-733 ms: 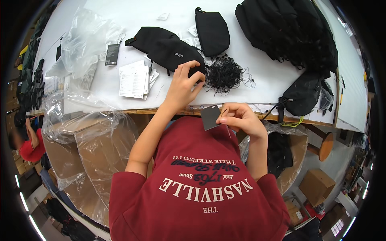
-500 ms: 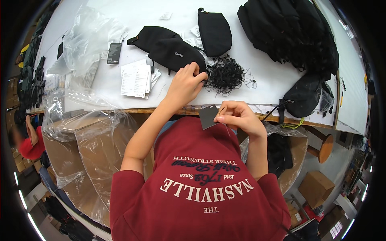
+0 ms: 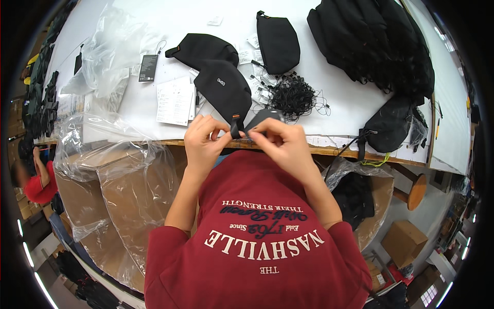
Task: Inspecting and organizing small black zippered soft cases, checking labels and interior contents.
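Note:
My left hand [image 3: 205,141] pinches the small fabric loop at the near end of a black zip pouch [image 3: 224,90], which lies on the white table. Close beside it, my right hand [image 3: 285,141] has thumb and fingers pressed together at the same loop end, and a dark hang tag [image 3: 263,116] shows just above those fingers. The tag's thin cord is mostly hidden by the fingertips. A tangled pile of black tag cords [image 3: 292,98] sits right of the pouch. Another black pouch [image 3: 203,47] lies partly under the first, and one more [image 3: 278,45] rests farther back.
A stack of white printed cards [image 3: 174,100] and a black hang tag [image 3: 147,68] lie to the left, near crumpled clear plastic [image 3: 103,62]. A large heap of black pouches [image 3: 373,46] fills the back right. Plastic-lined cartons [image 3: 121,190] stand below the table edge.
My left hand has drawn the pouch's loop end toward the table's near edge, turning the pouch. My right hand has moved up and left with the hang tag to meet it.

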The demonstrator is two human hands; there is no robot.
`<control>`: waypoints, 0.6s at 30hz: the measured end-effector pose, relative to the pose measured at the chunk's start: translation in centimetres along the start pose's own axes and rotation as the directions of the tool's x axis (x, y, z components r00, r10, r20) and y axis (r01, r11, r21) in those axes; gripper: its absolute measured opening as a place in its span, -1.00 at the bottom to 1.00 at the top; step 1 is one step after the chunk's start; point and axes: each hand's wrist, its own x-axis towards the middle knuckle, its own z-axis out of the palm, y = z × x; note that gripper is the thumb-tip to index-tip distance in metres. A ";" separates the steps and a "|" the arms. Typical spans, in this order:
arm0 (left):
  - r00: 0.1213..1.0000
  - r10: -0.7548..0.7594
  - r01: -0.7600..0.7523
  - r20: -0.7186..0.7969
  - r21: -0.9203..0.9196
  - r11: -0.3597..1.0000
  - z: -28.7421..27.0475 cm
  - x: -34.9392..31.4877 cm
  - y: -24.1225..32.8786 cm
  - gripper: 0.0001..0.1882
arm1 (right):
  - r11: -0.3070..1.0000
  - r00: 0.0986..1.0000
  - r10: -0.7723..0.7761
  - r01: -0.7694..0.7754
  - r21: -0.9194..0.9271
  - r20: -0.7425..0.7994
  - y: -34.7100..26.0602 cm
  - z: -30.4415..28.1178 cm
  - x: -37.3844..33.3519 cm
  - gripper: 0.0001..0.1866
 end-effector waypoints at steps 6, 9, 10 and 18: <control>0.932 -0.327 0.362 0.156 -0.365 0.858 -0.6 -1.3 0.7 -0.87 | 0.966 0.978 -0.203 0.207 -0.154 0.045 0.1 2.0 0.7 -0.91; 0.923 -0.353 0.383 0.154 -0.448 0.808 -0.9 -1.2 1.5 -0.90 | 0.956 0.973 -0.230 0.226 -0.185 0.002 0.1 2.1 0.6 -0.91; 0.924 -0.348 0.382 0.159 -0.449 0.808 -0.8 -1.3 1.2 -0.90 | 0.973 0.985 -0.169 0.173 -0.152 0.038 0.0 2.1 0.5 -0.89; 0.817 -0.575 0.291 -0.037 -0.835 0.467 -2.4 -0.9 0.9 -0.93 | 0.715 0.997 -0.068 0.033 0.698 0.022 0.3 -1.1 -0.8 -0.89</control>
